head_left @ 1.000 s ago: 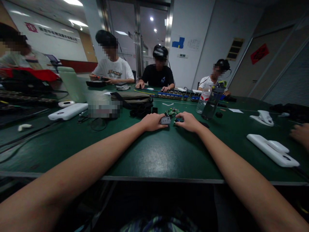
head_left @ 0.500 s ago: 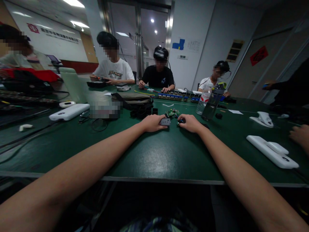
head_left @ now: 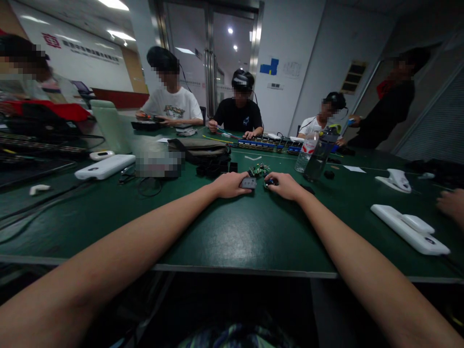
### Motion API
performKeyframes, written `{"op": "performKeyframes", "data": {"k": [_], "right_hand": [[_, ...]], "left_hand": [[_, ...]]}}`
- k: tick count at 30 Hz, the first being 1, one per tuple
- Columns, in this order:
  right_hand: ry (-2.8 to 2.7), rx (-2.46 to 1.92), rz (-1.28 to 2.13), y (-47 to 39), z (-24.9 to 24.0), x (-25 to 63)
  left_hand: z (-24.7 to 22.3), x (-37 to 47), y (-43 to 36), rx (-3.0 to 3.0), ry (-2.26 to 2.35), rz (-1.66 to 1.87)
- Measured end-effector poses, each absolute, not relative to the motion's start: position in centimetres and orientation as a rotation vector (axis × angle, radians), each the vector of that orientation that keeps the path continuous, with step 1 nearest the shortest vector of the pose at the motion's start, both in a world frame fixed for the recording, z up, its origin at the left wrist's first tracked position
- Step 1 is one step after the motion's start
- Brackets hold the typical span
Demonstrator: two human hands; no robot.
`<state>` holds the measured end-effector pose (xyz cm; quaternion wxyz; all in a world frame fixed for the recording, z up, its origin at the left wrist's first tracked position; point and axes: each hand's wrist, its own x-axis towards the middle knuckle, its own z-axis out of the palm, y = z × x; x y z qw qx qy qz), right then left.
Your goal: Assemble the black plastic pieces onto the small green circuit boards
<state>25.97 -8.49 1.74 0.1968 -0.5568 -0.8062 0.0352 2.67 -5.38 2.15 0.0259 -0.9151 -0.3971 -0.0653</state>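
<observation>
My left hand (head_left: 229, 185) is closed around a small grey box (head_left: 248, 183) with a row of round marks on its face, held just above or on the green table (head_left: 235, 232). Across a short gap, my right hand (head_left: 285, 186) pinches a small dark piece (head_left: 270, 182); its kind is too small to make out. Just beyond both hands lies a little pile of green circuit boards (head_left: 259, 169) with wires.
White power banks lie at left (head_left: 105, 167) and right (head_left: 408, 228). Black holders (head_left: 213, 167), a grey bag (head_left: 201, 147), a clear bottle (head_left: 307, 153) and a dark bottle (head_left: 319, 154) stand beyond. Several people work around the table; another person's hand (head_left: 451, 205) rests at right.
My left hand stays in place with the grey box. My right hand has shifted very slightly, and its dark piece appears turned. A standing person at right has come further into view.
</observation>
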Motion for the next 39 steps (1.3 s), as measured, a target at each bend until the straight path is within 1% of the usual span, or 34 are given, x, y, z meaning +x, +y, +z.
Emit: {"op": "performKeyframes", "data": {"k": [9,20,24,33,39], "right_hand": [[-2.266,-1.480,0.172,-8.55,1.72,25.96],[-2.325,-1.638,0.093,-8.52,1.84,25.59],[-2.326,-1.662,0.112,-8.71,2.00,25.52],[-2.299,-1.593,0.224,-8.85,2.15,25.65],[-2.288,-1.576,0.194,-8.53,1.84,25.93]], "left_hand": [[2.19,2.69,-5.51,-2.801,-1.261,-0.182],[2.15,2.70,-5.37,-2.811,-1.253,-0.181],[2.26,2.69,-5.52,-2.812,-1.257,-0.190],[2.28,2.61,-5.58,-2.844,-1.197,-0.218],[2.36,2.65,-5.64,-2.837,-1.225,-0.212]]}}
